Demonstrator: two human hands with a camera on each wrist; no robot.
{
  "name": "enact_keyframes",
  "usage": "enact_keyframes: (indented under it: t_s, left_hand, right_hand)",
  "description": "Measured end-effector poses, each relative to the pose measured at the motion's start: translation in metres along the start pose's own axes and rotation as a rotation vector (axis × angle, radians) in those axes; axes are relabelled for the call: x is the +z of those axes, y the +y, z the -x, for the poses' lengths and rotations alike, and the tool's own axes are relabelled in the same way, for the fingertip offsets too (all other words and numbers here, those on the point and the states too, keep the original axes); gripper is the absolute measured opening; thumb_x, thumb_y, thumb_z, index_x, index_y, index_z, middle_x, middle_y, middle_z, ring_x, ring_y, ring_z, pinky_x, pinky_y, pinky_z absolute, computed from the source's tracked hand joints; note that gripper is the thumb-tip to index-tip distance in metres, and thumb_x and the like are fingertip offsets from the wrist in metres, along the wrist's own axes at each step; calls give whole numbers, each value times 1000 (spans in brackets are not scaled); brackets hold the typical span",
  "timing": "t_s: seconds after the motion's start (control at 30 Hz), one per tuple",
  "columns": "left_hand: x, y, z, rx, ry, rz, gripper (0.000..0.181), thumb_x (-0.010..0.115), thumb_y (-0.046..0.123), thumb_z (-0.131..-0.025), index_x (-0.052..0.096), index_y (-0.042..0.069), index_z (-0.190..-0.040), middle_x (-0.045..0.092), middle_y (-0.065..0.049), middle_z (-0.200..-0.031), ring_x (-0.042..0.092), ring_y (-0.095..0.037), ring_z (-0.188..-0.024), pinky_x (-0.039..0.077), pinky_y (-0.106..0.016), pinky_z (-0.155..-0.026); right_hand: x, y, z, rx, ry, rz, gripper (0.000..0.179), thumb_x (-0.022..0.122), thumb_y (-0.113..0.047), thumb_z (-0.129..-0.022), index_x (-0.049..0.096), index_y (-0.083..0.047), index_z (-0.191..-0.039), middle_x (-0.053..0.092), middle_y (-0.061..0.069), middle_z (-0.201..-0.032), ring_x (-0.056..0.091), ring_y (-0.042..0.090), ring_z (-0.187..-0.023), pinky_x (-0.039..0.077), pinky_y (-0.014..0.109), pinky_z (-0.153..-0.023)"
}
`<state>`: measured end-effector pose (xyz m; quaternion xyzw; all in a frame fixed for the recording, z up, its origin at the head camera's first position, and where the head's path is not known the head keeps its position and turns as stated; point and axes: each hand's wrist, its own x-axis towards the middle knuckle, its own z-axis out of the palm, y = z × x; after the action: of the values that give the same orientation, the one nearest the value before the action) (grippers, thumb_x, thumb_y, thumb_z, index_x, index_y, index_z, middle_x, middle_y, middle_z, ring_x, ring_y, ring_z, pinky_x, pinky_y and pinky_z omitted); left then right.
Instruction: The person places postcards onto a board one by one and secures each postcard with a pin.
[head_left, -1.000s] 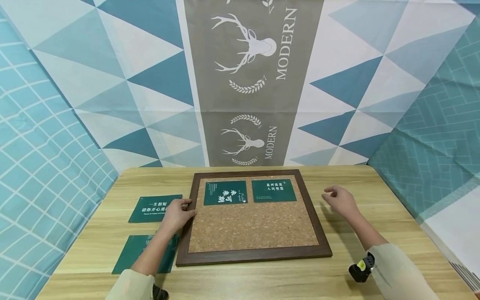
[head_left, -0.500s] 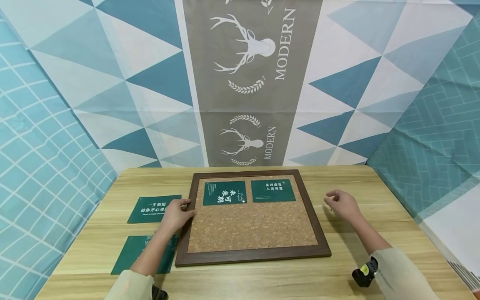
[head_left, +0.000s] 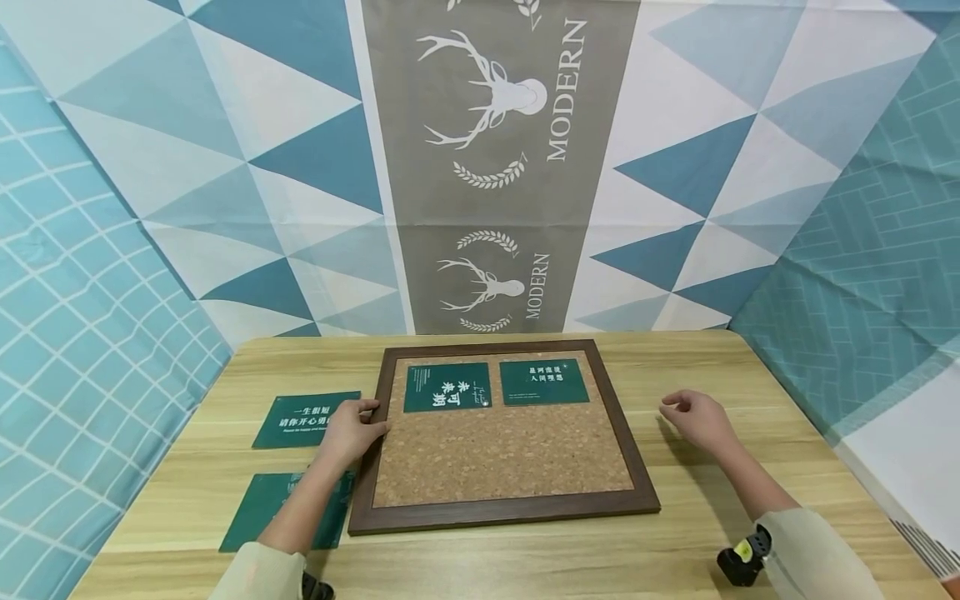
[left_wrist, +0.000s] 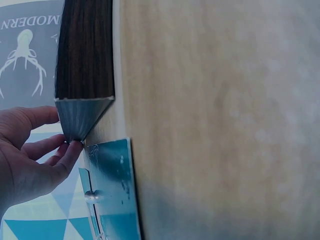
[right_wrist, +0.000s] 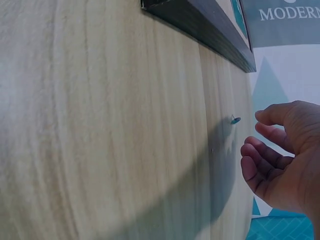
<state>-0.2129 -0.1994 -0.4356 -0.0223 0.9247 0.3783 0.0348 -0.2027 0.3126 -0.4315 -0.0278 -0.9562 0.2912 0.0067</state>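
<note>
The wall stands beyond both hands, printed with triangles, deer heads and the word MODERN. The table lies beneath both hands, pale and wood-grained. On it the board, cork in a dark brown frame, lies flat, directly right of the left hand and well to the left of the right hand.

Four green cards with white print come next. The board's left card is ahead and to the right of the left hand; the board's right card sits farther right, toward the right hand. The far loose card is on the table just left of the left hand, which hides part of it. The near loose card lies closer to the person, partly hidden by the left forearm.

The left hand grips the frame's left side, one digit over the top and fingertips against the outer side. The right hand is above the table, its fingers loosely bent, a gap between thumb and forefinger.

A left camera and a right camera, both black, sit behind the hands. The pin is on the table near the right fingertips, apart from them.
</note>
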Motion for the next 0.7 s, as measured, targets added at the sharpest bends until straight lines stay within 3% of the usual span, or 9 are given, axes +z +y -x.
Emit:
enact_keyframes:
  t_s: [0.33,0.7]
  left_hand:
    - [0,-1,-1,-8,-6,5,49,61,12,-88,48,-7,-132,43,-31,-135,51,-45,-115,52,-47,-82]
    - [0,-2,-1,0,-3,-3,49,62,12,-88,48,-7,-131,44,-31,-134,51,-45,-115,52,-46,-81]
  right_hand:
    - [1,10,1,18,-26,16,32,55,-21,-92,61,6,-109,60,20,-94,55,25,-80,42,30,-61]
    - [6,13,2,0,-30,-13,29,57,-16,-90,62,7,-107,59,13,-85,51,19,-72,41,28,-57]
